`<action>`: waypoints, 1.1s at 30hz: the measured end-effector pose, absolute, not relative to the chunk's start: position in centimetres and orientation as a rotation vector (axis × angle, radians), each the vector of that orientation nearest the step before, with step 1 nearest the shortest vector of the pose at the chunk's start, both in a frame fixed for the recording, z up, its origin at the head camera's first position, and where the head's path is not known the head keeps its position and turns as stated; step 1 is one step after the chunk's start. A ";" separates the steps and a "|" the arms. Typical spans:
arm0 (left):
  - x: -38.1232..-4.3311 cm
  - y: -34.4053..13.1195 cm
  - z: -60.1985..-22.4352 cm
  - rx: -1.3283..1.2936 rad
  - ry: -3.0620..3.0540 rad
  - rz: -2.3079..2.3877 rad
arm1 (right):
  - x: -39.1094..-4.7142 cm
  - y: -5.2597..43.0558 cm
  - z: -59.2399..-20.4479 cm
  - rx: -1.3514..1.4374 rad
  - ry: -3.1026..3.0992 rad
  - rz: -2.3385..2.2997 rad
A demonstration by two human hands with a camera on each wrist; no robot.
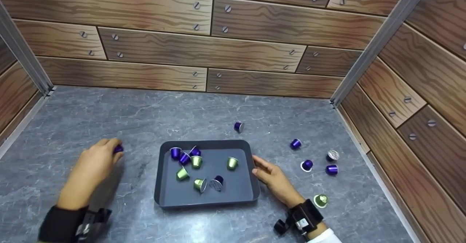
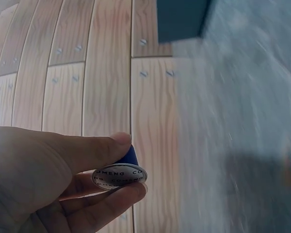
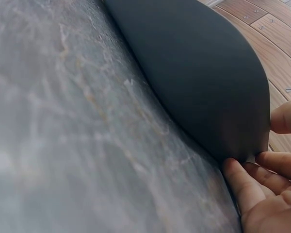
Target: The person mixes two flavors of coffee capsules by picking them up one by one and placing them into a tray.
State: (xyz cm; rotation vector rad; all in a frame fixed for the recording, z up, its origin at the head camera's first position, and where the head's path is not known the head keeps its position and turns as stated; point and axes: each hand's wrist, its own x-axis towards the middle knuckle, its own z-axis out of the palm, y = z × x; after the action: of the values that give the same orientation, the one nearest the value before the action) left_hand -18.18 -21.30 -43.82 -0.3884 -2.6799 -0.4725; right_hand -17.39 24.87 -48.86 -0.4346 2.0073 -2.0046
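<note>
My left hand (image 1: 95, 163) is over the surface left of the tray. Between thumb and fingers it pinches a purple coffee capsule (image 1: 118, 148); in the left wrist view the capsule's printed foil lid (image 2: 120, 176) faces the camera. At the right side of the dark grey tray (image 1: 233, 198), my right hand (image 1: 278, 184) holds the edge, with the thumb at the rim and the fingers (image 3: 247, 187) against the outer wall. Inside the tray lie several purple capsules (image 1: 175, 153) and several green capsules (image 1: 232, 163), some upside down, some on their sides.
Right of the tray are several loose purple capsules (image 1: 295, 143) and a green capsule (image 1: 321, 200). Another purple capsule (image 1: 238, 127) lies behind the tray. Wood-patterned walls (image 1: 255, 57) enclose the grey marbled surface (image 1: 145, 115) at the back and both sides.
</note>
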 end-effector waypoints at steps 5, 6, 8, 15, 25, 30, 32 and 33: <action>-19.6 -19.4 -43.3 -0.432 -2.637 -0.517 | -17.9 25.2 -49.5 -0.438 1.985 -2.015; -19.9 -19.0 -43.2 -0.439 -2.629 -0.524 | -18.1 25.3 -49.8 -0.438 1.985 -2.016; -20.3 -18.4 -43.0 -0.445 -2.619 -0.537 | -18.4 25.4 -50.4 -0.437 1.989 -2.023; -21.5 -16.7 -42.7 -0.459 -2.620 -0.583 | -18.5 25.5 -51.1 -0.463 2.012 -2.046; -22.5 -14.0 -42.0 -0.473 -2.592 -0.659 | -18.3 25.7 -51.2 -0.411 2.010 -2.011; -22.8 -12.4 -41.4 -0.506 -2.582 -0.700 | -18.1 25.4 -50.3 -0.425 1.980 -2.026; -22.9 -11.8 -41.3 -0.517 -2.574 -0.713 | -17.9 25.2 -49.7 -0.432 1.979 -2.023; -23.0 -11.5 -41.2 -0.524 -2.568 -0.716 | -17.8 25.1 -49.5 -0.436 1.980 -2.021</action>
State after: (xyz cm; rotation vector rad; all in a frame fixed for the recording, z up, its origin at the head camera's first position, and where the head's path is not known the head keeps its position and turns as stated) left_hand -22.98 -11.49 -41.21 -0.5235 -2.5679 -0.7164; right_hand -17.77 25.10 -49.49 -0.4356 1.9798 -2.0209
